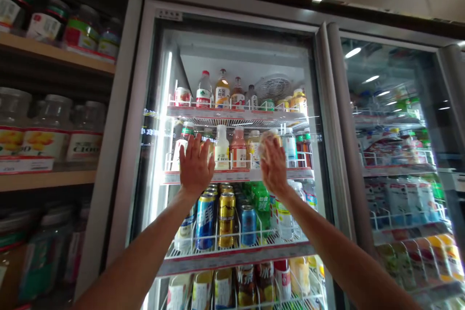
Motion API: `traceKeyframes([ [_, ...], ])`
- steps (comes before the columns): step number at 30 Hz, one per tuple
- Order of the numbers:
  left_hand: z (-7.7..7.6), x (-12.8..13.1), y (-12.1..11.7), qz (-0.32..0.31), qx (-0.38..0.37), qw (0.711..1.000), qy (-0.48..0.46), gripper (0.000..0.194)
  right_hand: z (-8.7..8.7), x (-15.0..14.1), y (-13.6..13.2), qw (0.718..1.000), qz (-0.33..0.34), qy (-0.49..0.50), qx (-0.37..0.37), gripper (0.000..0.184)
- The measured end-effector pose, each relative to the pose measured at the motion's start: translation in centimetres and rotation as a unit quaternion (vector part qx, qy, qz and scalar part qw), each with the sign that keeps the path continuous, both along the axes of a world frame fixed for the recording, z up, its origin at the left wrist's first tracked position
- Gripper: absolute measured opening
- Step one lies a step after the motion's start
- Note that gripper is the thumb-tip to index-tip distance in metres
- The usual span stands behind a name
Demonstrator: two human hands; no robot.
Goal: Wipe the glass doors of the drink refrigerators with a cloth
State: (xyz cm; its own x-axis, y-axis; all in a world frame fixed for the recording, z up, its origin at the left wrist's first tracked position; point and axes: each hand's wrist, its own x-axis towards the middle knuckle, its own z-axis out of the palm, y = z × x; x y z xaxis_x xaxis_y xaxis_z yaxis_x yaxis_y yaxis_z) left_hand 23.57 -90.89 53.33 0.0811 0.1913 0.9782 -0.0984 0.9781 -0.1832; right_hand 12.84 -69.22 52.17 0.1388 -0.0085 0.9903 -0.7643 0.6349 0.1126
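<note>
The hands (196,168) partly hide bottles (187,130), the right over something blurred (268,136).

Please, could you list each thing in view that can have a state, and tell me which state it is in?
Left hand: open, fingers spread, palm toward the glass
Right hand: raised, fingers extended; whether it holds anything is unclear
Middle glass door: appears shut
Right glass door: appears shut
Light strip: lit
Red-capped bottle: upright, cap on
Gold can: upright
</note>
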Motion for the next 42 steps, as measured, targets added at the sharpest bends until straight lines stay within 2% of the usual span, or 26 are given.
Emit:
traceKeyframes([
  [2, -0.2, -0.1, 1.2, -0.028, -0.056, 0.998, -0.014, 0.046, -0.9, 2.0, -2.9, 0.998, 0.041, -0.001, 0.043, 0.057],
  [5, -0.4, -1.3, 5.0, -0.090, -0.155, 0.982, -0.060, 0.046, -1.7, 3.6, -4.6, 0.992, 0.118, -0.024, 0.026, 0.059],
  [8, -0.5, -3.7, 9.5, -0.111, -0.135, 0.983, -0.060, 0.048, -1.7, 2.8, -2.9, 0.977, 0.214, -0.023, 0.017, 0.057],
  [10, -0.5, -5.1, 11.6, -0.090, -0.109, 0.988, -0.056, 0.048, -1.4, 1.2, -0.5, 0.977, 0.211, -0.013, -0.020, 0.056],
  [11, -0.4, -5.5, 12.1, -0.076, -0.111, 0.989, -0.062, 0.047, -1.1, 0.2, 0.8, 0.983, 0.178, -0.008, -0.049, 0.055],
  [13, -0.1, -5.6, 11.7, -0.055, -0.144, 0.985, -0.081, 0.042, -0.3, -1.8, 3.4, 0.992, 0.074, -0.012, -0.099, 0.053],
  [15, 1.0, -4.5, 9.2, -0.042, -0.163, 0.981, -0.092, 0.040, 0.4, -3.4, 5.3, 0.994, -0.027, -0.028, -0.103, 0.051],
  [16, 1.9, -3.5, 7.3, -0.038, -0.141, 0.986, -0.082, 0.040, 0.6, -4.0, 5.9, 0.993, -0.063, -0.034, -0.093, 0.050],
  [17, 3.1, -2.5, 5.2, -0.033, -0.098, 0.993, -0.060, 0.041, 0.8, -4.4, 6.2, 0.992, -0.087, -0.037, -0.084, 0.049],
  [19, 5.6, -0.4, 1.4, -0.023, 0.058, 0.997, 0.036, 0.050, 0.9, -4.6, 6.4, 0.991, -0.106, -0.030, -0.077, 0.048],
  [21, 7.4, 0.5, -0.3, -0.013, 0.152, 0.983, 0.098, 0.056, 0.9, -4.5, 6.2, 0.991, -0.104, -0.020, -0.083, 0.048],
  [22, 7.7, 0.2, 0.1, -0.010, 0.168, 0.980, 0.105, 0.057, 0.8, -4.4, 6.1, 0.991, -0.100, -0.016, -0.085, 0.048],
  [24, 7.1, -1.8, 3.2, -0.008, 0.136, 0.988, 0.076, 0.054, 0.6, -4.4, 6.0, 0.993, -0.090, -0.007, -0.082, 0.048],
  [26, 5.3, -4.9, 8.1, -0.019, -0.003, 1.000, -0.014, 0.051, 0.6, -4.7, 6.2, 0.994, -0.084, -0.001, -0.075, 0.049],
  [28, 3.9, -7.5, 12.5, -0.021, -0.176, 0.980, -0.086, 0.047, 0.6, -4.9, 6.5, 0.994, -0.084, 0.003, -0.069, 0.049],
  [30, 3.6, -8.3, 14.2, -0.013, -0.266, 0.957, -0.115, 0.045, 0.5, -5.1, 6.7, 0.994, -0.086, 0.005, -0.062, 0.050],
  [31, 4.1, -7.9, 13.7, -0.006, -0.267, 0.957, -0.116, 0.045, 0.4, -5.1, 6.7, 0.995, -0.085, 0.009, -0.060, 0.050],
  [32, 5.1, -7.0, 12.5, 0.002, -0.239, 0.965, -0.108, 0.046, 0.3, -5.1, 6.8, 0.995, -0.084, 0.013, -0.059, 0.051],
  [33, 6.3, -5.9, 10.6, 0.009, -0.191, 0.977, -0.096, 0.047, 0.2, -5.1, 6.8, 0.995, -0.083, 0.016, -0.058, 0.051],
  [35, 9.0, -3.4, 6.6, 0.019, -0.046, 0.998, -0.038, 0.052, 0.1, -5.0, 6.7, 0.995, -0.084, 0.016, -0.058, 0.050],
  [37, 10.8, -1.9, 4.0, 0.018, 0.059, 0.998, 0.012, 0.054, 0.5, -4.9, 6.6, 0.994, -0.090, 0.002, -0.057, 0.051],
  [39, 10.7, -2.0, 4.6, 0.010, 0.084, 0.996, 0.032, 0.053, 1.6, -4.8, 6.5, 0.994, -0.092, -0.016, -0.054, 0.053],
  [41, 8.9, -3.8, 7.9, 0.001, 0.010, 1.000, 0.008, 0.050, 3.1, -4.7, 6.5, 0.994, -0.090, -0.030, -0.052, 0.054],
  [42, 7.7, -5.0, 10.0, -0.001, -0.076, 0.997, -0.028, 0.048, 3.9, -4.7, 6.5, 0.994, -0.091, -0.032, -0.053, 0.054],
])
